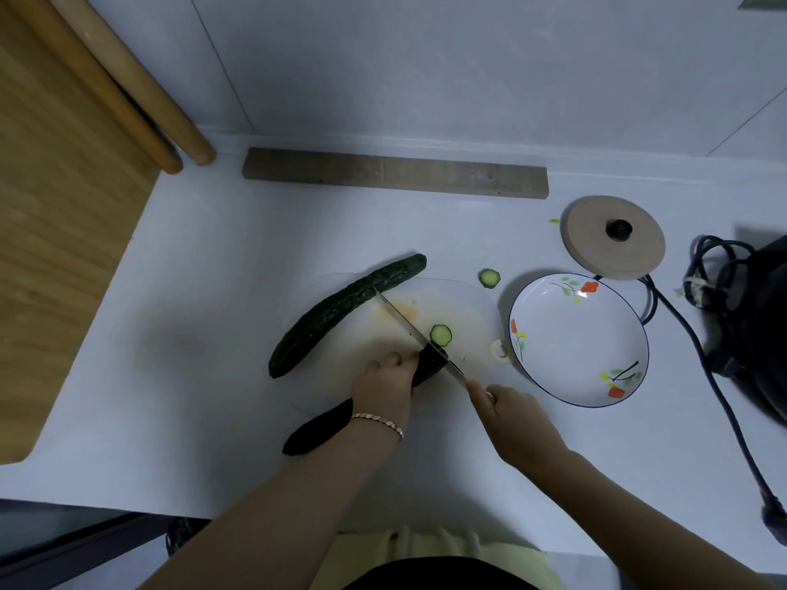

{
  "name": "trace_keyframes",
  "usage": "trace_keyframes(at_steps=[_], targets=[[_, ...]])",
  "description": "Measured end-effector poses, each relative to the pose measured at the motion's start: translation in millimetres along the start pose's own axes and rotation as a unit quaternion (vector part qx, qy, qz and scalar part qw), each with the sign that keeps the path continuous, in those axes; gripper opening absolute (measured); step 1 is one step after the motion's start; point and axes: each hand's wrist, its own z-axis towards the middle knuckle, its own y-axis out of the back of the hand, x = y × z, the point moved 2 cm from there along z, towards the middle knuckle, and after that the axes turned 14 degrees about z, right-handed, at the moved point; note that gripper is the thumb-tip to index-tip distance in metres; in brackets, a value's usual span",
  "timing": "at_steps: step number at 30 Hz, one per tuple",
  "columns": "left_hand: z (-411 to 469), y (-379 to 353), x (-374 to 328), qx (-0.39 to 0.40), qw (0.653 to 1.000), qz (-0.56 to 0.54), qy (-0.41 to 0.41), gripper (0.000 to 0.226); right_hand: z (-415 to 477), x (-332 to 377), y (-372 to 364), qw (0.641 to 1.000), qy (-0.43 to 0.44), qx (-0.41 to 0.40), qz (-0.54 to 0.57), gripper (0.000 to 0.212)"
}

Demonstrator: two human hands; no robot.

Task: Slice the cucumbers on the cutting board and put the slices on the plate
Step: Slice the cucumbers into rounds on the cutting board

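On the pale cutting board (460, 304), my left hand (385, 387) grips a dark cucumber (317, 432) that runs out under the wrist toward the near left. My right hand (509, 413) holds a knife (409, 325) whose blade lies across the cucumber's cut end. One round slice (440, 334) lies on the board just past the blade. A second whole cucumber (340, 310) rests along the board's far left edge. Another slice (489, 278) sits on the counter beyond the board. The white flowered plate (553, 376) stands to the right and holds no slices.
A round wooden lid (596, 244) with a black knob lies behind the plate. A black appliance (762, 317) with a coiled cord sits at the right edge. A grey wooden strip (394, 172) lies along the wall. A wooden board (55, 232) and rolling pins stand at the left.
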Motion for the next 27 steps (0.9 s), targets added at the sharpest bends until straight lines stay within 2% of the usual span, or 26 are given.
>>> trace_keyframes(at_steps=[2,6,8,15,27], targets=[[1,0,1,-0.04,0.999,-0.001,0.008,0.048,0,-8,-5,1.0,-0.003,-0.005,0.023,0.053],[3,-7,3,0.028,0.999,-0.027,0.01,0.041,4,-12,-1,0.986,-0.071,-0.007,0.152,0.048],[5,-7,2,0.019,0.999,-0.03,0.008,0.039,5,-11,5,0.98,-0.084,-0.002,0.18,0.049],[6,0,-3,0.028,1.0,0.0,0.001,0.038,-5,-1,23,0.988,-0.044,0.003,0.149,0.048],[5,3,-5,0.036,0.999,0.028,-0.011,0.041,-12,12,20,1.0,0.013,0.003,0.025,0.051]])
